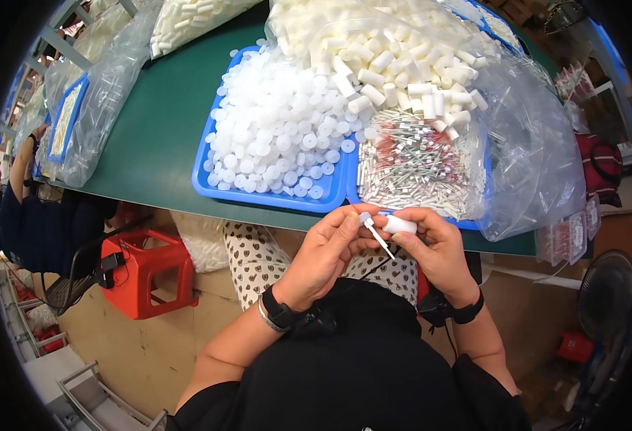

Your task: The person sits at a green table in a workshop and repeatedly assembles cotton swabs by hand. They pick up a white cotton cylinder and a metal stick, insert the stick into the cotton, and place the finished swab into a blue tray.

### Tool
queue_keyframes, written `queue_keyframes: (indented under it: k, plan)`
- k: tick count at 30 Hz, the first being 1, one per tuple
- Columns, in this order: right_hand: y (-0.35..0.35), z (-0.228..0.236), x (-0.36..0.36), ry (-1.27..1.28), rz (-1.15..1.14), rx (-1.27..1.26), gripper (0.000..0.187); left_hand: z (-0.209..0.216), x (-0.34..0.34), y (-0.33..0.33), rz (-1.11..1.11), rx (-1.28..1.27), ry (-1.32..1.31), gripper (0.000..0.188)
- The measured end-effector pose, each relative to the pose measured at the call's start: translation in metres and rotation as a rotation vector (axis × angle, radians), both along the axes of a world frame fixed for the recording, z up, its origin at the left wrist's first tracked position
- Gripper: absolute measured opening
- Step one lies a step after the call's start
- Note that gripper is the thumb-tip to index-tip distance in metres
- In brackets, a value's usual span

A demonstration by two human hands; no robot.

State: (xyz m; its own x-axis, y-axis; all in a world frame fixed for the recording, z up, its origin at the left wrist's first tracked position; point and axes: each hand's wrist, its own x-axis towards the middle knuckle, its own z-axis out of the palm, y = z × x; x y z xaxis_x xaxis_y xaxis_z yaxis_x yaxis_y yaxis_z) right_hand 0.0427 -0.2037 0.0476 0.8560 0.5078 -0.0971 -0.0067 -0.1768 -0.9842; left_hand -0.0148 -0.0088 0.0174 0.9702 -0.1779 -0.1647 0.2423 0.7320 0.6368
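Just off the table's front edge, my left hand (323, 251) pinches a thin white stick (382, 241) with a small, wider translucent piece at its upper end. The stick slants down to the right, its lower end free. Beside it, my right hand (434, 248) is closed around a smooth white cylindrical cap (400, 225) between thumb and fingers. The fingertips of both hands are close together, and the cap and stick appear separate. Straight ahead, a blue tray (258, 199) holds a heap of translucent white discs (273, 129) with small central marks.
Right of the discs lie many thin white, red and greenish sticks (416, 161) in another blue tray. White cylinders (388, 61) spill from a clear bag behind. More clear plastic (531, 158) drapes at the right. A red stool (147, 273) and another person (35, 223) are at left; a fan (607, 294) stands right.
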Motion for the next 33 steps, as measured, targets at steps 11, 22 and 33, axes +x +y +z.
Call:
queue_keyframes:
  k: [11,22,33]
  plan:
    - [0.012,-0.005,-0.008,-0.381,0.075,-0.275,0.017,-0.014,-0.005,0.003,0.005,0.021,0.135,0.033]
    - [0.014,-0.001,-0.002,0.405,0.06,0.149,0.015,-0.011,-0.011,-0.002,0.086,0.381,0.047,0.032]
    - [-0.02,0.021,0.036,-0.36,-0.083,-0.409,0.012,-0.014,-0.008,-0.006,-0.046,0.203,0.09,0.03]
